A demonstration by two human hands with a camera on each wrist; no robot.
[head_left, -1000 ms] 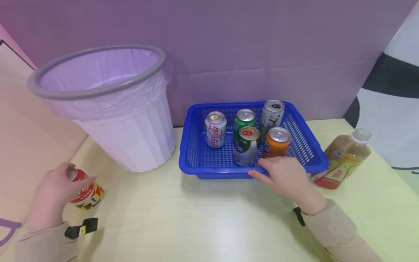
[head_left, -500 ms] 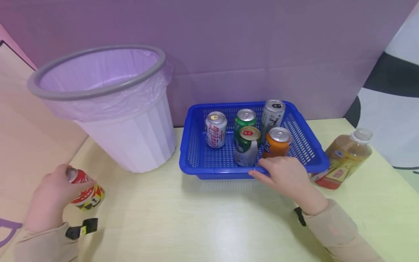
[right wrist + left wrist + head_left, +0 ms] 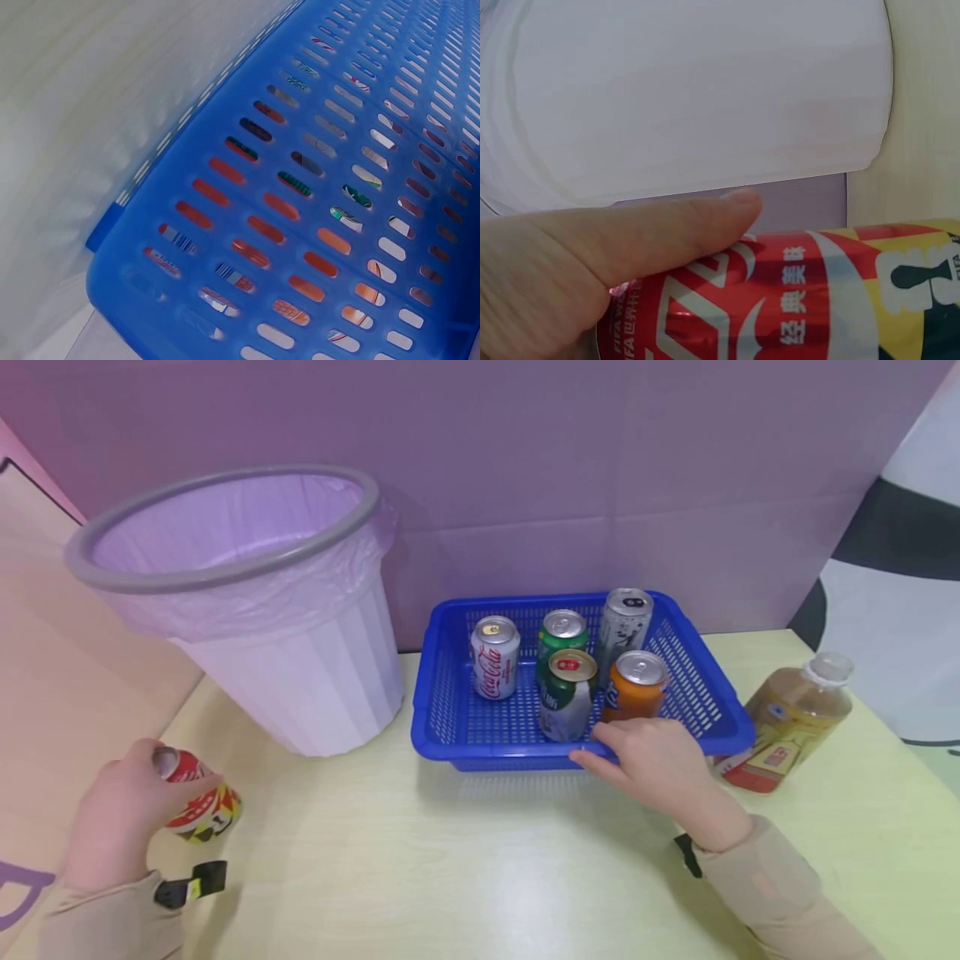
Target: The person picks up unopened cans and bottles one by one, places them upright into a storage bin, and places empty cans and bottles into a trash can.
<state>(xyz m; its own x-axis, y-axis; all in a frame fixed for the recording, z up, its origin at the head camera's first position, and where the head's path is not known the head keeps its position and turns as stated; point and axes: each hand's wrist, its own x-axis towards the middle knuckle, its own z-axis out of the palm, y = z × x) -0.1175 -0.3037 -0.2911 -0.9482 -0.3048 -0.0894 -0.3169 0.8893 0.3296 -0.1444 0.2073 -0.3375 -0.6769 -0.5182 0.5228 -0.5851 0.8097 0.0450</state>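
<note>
My left hand (image 3: pixel 120 806) grips a red, white and yellow drink can (image 3: pixel 208 812) at the left of the table. In the left wrist view the thumb lies along the side of the can (image 3: pixel 795 292). I cannot tell whether its base touches the tabletop. At the front rim of a blue plastic basket (image 3: pixel 487 752), my right hand (image 3: pixel 660 768) holds on, thumb outside and fingers over the edge. Inside stand a silver Coca-Cola can (image 3: pixel 495 662), a green can (image 3: pixel 562 628), a dark green and silver can (image 3: pixel 566 697), a tall grey can (image 3: pixel 622 622) and an orange can (image 3: pixel 636 689).
A white bin (image 3: pixel 315 677) with a grey rim and a plastic liner stands behind my left hand. Right of the basket is a bottle (image 3: pixel 795 718) of brownish drink with a yellow and red label. A purple wall (image 3: pixel 525 460) rises at the back.
</note>
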